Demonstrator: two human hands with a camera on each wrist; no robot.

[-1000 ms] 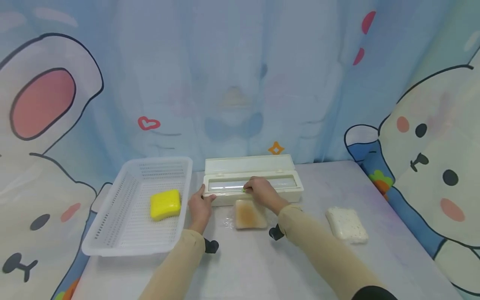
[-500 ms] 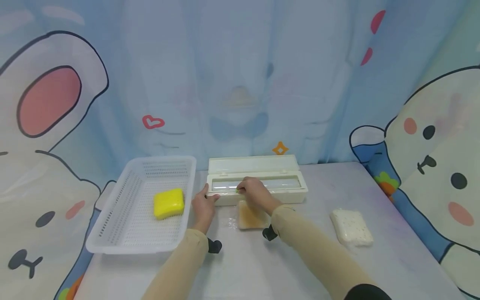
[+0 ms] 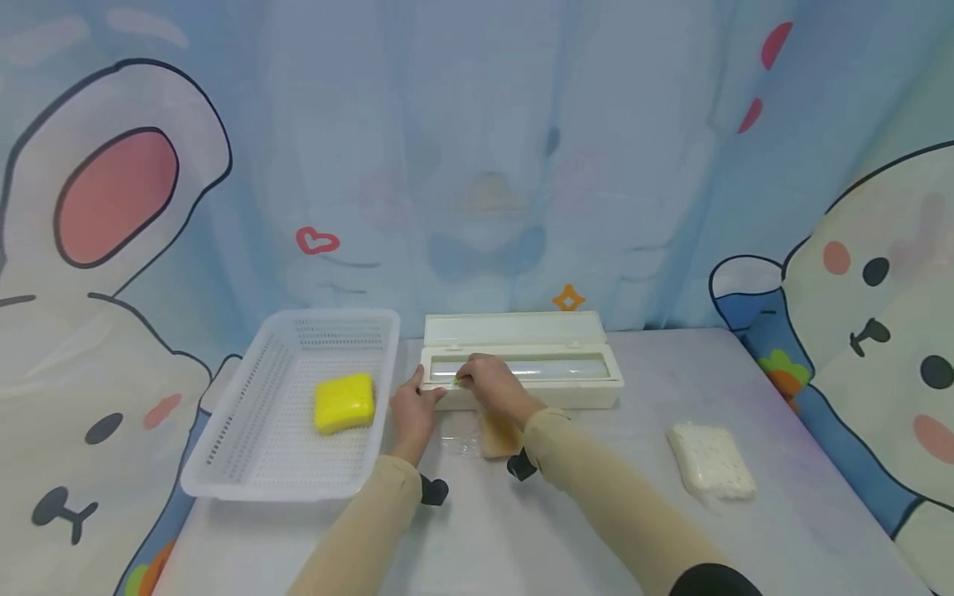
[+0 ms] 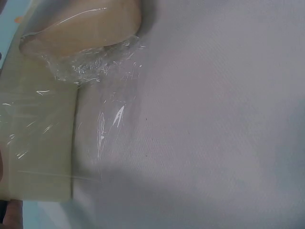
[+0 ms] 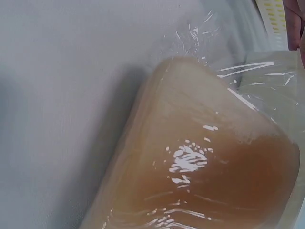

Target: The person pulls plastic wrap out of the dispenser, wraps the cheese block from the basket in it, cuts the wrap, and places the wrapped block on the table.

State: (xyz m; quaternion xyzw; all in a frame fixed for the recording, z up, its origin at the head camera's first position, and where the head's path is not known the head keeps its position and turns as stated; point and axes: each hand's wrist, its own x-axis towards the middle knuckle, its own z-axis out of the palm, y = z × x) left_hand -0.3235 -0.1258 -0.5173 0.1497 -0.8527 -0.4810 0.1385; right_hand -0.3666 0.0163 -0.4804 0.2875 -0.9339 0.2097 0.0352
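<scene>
A white cling film dispenser (image 3: pixel 551 396) lies at the back of the table, its lid raised. My left hand (image 3: pixel 411 418) grips its left end, thumb on the front. With my right hand (image 3: pixel 493 387) I pinch a small green slide cutter (image 3: pixel 457 381) on the front edge, near that left end. Clear cling film (image 4: pixel 112 112) runs from the dispenser over a cream slice of bread (image 5: pixel 190 114) with a browned middle. In the head view the bread lies in front of the dispenser, partly hidden by my right hand and wrist.
A white perforated basket (image 3: pixel 246 476) stands on the left, holding a glossy yellow block (image 3: pixel 344 403). To the right lies a white speckled block (image 3: pixel 711 462) wrapped in film. A patterned curtain (image 3: pixel 477 149) hangs behind the table's back edge.
My right hand has slid left along the dispenser's front edge with the slide cutter, closer to my left hand. My left hand keeps its grip. The head view has shifted slightly.
</scene>
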